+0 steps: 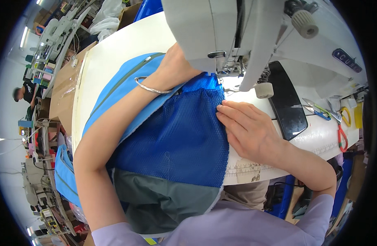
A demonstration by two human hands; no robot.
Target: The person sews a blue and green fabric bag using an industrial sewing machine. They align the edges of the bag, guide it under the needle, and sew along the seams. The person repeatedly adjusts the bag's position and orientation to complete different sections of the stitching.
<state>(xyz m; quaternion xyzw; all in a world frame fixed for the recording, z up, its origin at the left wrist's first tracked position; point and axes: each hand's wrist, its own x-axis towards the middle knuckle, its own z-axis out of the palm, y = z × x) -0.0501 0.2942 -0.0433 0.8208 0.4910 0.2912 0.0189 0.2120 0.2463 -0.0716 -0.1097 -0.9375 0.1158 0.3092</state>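
A white sewing machine (188, 28) stands over a piece of dark blue mesh fabric (172, 131) with a grey-green lower panel (163, 197), which hangs toward my lap. My left hand (174, 67), with a silver bangle at the wrist, rests at the fabric's top left beside the needle area; its fingertips are hidden by the machine head. A light blue piece with a zip (114, 94) lies under my left forearm. My right hand (246, 127) lies along the mesh's right edge just below the presser foot, fingers stretched out and side by side on the fabric and white table (114, 41).
A black glossy slab (287, 102) and several scissors (340, 131) lie right of the needle. Cardboard (61, 102) borders the table's left, with another blue piece (65, 176) below. A row of other machines (32, 188) runs along the far left, where another person (26, 94) is present.
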